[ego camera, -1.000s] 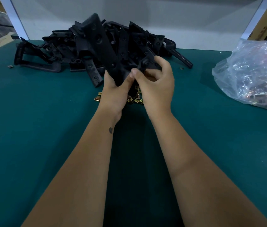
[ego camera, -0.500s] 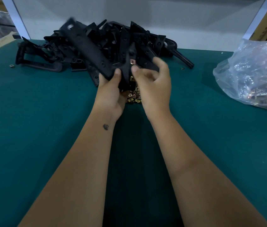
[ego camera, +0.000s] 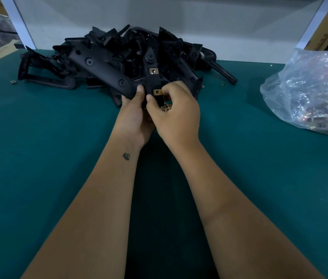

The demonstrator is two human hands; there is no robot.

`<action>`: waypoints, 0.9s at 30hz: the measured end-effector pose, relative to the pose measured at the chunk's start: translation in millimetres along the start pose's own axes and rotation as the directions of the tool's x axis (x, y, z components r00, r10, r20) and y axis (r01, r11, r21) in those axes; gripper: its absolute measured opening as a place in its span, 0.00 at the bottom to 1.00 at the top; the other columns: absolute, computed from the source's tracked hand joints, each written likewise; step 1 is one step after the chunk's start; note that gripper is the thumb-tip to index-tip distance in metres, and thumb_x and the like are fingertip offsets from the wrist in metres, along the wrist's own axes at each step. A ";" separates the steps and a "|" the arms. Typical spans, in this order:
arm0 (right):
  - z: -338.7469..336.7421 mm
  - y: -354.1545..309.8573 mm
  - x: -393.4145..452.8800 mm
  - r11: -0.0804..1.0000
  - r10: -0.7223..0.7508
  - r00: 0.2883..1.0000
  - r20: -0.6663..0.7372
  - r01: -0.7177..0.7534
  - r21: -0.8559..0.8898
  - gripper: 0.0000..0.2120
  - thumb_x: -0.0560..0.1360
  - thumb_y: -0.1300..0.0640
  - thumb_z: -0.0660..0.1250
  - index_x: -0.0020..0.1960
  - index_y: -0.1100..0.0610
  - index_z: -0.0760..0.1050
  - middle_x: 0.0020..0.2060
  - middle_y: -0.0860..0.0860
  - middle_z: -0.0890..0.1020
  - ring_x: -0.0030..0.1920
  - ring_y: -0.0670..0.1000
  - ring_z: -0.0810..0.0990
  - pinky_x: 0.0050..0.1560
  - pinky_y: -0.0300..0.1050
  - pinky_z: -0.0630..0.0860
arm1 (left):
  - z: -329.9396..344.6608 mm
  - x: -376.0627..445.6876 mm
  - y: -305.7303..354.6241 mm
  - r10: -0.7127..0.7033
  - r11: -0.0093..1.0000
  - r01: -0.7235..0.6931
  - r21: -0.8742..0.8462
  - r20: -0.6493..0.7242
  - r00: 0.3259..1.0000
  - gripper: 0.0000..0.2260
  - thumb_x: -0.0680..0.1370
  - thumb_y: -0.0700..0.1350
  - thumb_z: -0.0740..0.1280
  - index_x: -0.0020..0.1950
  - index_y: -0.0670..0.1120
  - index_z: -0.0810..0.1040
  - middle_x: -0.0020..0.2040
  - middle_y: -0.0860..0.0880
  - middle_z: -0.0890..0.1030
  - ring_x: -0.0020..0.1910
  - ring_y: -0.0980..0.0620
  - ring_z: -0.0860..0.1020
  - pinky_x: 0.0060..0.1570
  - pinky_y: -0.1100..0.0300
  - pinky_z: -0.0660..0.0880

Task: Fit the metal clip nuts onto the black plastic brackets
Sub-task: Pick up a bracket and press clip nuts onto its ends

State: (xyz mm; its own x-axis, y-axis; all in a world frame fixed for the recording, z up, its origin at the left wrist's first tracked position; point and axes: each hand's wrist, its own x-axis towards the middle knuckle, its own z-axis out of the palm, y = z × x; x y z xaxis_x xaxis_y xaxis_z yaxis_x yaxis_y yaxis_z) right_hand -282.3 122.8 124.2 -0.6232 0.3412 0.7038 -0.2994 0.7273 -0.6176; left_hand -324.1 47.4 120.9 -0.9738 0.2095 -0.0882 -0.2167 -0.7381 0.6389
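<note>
While my left hand (ego camera: 134, 117) grips the black plastic bracket (ego camera: 106, 72) above the green table (ego camera: 48, 148), my right hand (ego camera: 176, 115) pinches a brass clip nut (ego camera: 157, 92) onto its tab, near the bracket pile (ego camera: 131, 51).

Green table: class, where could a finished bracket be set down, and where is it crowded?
Free: table left of the left hand; the strip between right hand and plastic bag. Crowded: bracket pile behind, loose clip nuts underneath.
</note>
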 end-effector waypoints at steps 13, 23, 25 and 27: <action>-0.7 -5.8 -0.6 0.999 -0.037 0.998 -0.050 0.037 -0.004 0.18 0.72 0.45 0.73 0.50 0.59 0.78 0.46 0.50 0.79 0.46 0.48 0.78 0.43 0.48 0.76 | -5.2 -1.6 1.8 -0.095 0.995 0.097 -0.027 0.067 0.993 0.17 0.82 0.45 0.62 0.71 0.47 0.71 0.42 0.49 0.80 0.39 0.52 0.76 0.45 0.59 0.71; -2.9 -0.2 3.1 0.996 -0.031 0.989 -0.146 0.018 -0.085 0.14 0.71 0.50 0.73 0.46 0.59 0.77 0.43 0.48 0.77 0.39 0.47 0.74 0.33 0.46 0.73 | -1.8 -3.8 -1.2 -0.062 0.980 0.043 0.192 0.098 0.993 0.06 0.83 0.44 0.61 0.52 0.54 0.76 0.35 0.53 0.80 0.32 0.56 0.75 0.31 0.61 0.72; -3.9 1.9 3.1 0.999 -0.007 0.996 -0.087 0.003 -0.043 0.13 0.73 0.49 0.72 0.50 0.58 0.77 0.46 0.47 0.77 0.41 0.45 0.75 0.36 0.45 0.75 | -0.8 -4.1 -2.1 -0.056 0.988 0.044 0.150 0.079 0.995 0.06 0.83 0.44 0.61 0.52 0.53 0.76 0.35 0.53 0.82 0.33 0.56 0.80 0.32 0.61 0.77; -3.2 2.4 2.5 0.999 0.047 0.999 0.015 -0.047 0.020 0.15 0.75 0.47 0.70 0.54 0.56 0.77 0.49 0.46 0.76 0.46 0.43 0.75 0.42 0.42 0.75 | 1.4 -5.7 -2.2 -0.070 0.997 0.068 0.034 0.072 0.995 0.07 0.83 0.43 0.61 0.55 0.52 0.77 0.39 0.51 0.85 0.37 0.54 0.84 0.34 0.59 0.80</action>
State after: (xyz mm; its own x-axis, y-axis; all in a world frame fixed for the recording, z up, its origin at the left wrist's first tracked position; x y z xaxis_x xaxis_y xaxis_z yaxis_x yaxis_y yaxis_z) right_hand -282.3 127.3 125.6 -0.6470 0.3664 0.6687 -0.2839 0.6982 -0.6572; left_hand -317.9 48.7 121.1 -0.9487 0.3067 -0.0771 -0.2796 -0.6997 0.6574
